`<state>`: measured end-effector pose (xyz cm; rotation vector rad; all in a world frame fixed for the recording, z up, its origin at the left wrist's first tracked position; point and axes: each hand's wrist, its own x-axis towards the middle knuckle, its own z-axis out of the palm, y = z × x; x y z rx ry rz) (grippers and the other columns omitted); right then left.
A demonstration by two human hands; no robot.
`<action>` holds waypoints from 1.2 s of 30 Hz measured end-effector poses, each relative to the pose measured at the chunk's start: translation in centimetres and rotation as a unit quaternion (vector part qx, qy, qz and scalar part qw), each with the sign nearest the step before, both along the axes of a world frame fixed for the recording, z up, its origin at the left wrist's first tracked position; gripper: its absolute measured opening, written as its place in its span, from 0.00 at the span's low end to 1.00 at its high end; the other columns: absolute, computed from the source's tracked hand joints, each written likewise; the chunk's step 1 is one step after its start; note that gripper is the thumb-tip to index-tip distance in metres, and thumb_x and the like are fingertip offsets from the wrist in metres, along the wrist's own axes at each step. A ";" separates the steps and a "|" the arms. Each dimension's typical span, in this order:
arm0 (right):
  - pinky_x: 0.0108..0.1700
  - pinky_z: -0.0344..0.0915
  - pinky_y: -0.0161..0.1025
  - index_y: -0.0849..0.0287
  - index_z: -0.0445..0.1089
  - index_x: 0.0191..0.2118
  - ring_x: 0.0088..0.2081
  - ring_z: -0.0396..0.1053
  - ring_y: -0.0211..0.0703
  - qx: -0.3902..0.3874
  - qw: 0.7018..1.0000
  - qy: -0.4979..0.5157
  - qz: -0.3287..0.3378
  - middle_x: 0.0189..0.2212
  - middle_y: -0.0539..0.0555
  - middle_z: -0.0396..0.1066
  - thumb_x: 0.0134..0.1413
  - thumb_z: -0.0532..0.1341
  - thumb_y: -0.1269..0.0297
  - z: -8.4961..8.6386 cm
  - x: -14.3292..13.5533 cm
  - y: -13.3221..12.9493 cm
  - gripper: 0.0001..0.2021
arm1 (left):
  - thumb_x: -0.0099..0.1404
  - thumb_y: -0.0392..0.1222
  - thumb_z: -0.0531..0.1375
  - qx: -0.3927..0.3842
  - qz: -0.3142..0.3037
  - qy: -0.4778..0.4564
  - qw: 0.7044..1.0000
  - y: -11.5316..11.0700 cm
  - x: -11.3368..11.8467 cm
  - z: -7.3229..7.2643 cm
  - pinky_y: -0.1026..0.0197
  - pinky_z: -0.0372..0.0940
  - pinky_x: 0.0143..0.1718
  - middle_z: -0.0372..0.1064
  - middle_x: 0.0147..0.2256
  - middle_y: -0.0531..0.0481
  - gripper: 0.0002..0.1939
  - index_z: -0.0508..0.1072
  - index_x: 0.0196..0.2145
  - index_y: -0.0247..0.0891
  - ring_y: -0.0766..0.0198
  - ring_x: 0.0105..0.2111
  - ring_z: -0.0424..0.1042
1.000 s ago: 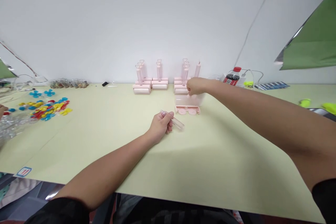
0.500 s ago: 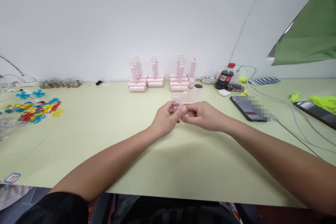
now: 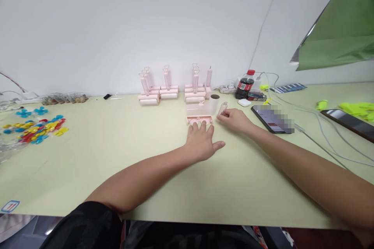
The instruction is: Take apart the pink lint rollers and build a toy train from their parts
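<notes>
My left hand [image 3: 201, 142] lies palm down with its fingers spread, the fingertips at the near edge of an open pink lint roller case [image 3: 200, 118]. A clear lid stands up behind that case. To the right of it, my right hand [image 3: 235, 120] pinches a small pale pink translucent piece [image 3: 223, 107], tilted upward; it looks like a roller handle, its lower end hidden by the fingers. A white paper roll [image 3: 214, 106] stands on end between the case and this piece. Several pink lint rollers [image 3: 149, 100] with upright handles stand behind, along the wall.
To the right are a cola bottle [image 3: 244, 85], a white earphone case [image 3: 244, 102], a phone [image 3: 270, 120] and loose cables [image 3: 320, 126]. Colourful plastic pieces [image 3: 43, 129] and bagged items [image 3: 64, 98] lie at the left. The table's front edge [image 3: 187, 222] runs close to my body.
My hands were together over the table; they have separated. The left has opened and come down at the pink case, while the right has moved right with the pink piece. The view has shifted slightly.
</notes>
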<state>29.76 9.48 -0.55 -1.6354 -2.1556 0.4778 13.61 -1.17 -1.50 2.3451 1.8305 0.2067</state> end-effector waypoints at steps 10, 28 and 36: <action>0.32 0.58 0.36 0.61 0.77 0.34 0.35 0.72 0.46 0.016 0.999 -0.016 0.026 0.34 0.57 0.78 0.53 0.60 0.59 -0.5 -1.3 1.3 0.12 | 0.64 0.69 0.41 0.002 0.015 0.001 1.000 1.1 -0.4 -0.2 0.37 0.43 0.61 0.52 0.65 0.39 0.41 0.57 0.64 0.38 0.35 0.63 0.48; 0.32 0.57 0.36 0.60 0.78 0.37 0.35 0.71 0.46 0.031 0.996 -0.066 0.051 0.35 0.57 0.78 0.56 0.59 0.57 -0.5 -1.6 2.0 0.14 | 0.62 0.70 0.43 -0.013 0.055 0.010 0.998 2.5 0.4 -0.3 0.35 0.42 0.60 0.50 0.66 0.39 0.44 0.57 0.64 0.37 0.35 0.64 0.46; 0.28 0.54 0.37 0.60 0.76 0.30 0.29 0.69 0.46 0.019 0.995 -0.083 0.055 0.27 0.56 0.76 0.54 0.58 0.56 -0.6 -1.2 1.6 0.14 | 0.63 0.68 0.45 -0.012 0.052 0.012 0.999 2.0 0.3 0.1 0.36 0.41 0.61 0.47 0.67 0.39 0.43 0.55 0.65 0.36 0.35 0.65 0.44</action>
